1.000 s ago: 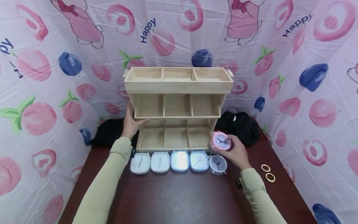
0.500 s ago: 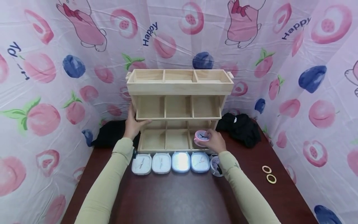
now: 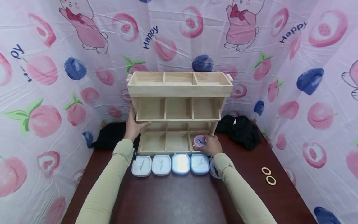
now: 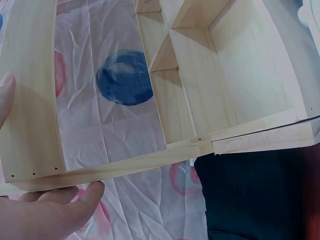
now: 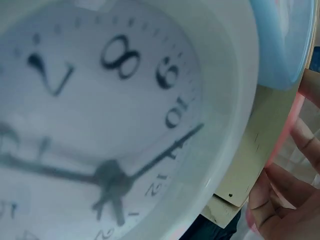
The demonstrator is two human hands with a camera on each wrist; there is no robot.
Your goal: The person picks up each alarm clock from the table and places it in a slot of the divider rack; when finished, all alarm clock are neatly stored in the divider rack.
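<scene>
One round pink clock, pale-faced, pinched in right hand; left hand grips shelf.

Row of clocks before the shelf

From the head camera we are looking forward and down, taking in the whole wooden rack. From the left wrist we are viewing the rack's left end closely; from the right, very closely, a white clock before the rack, sharing it with the head view.
</scene>
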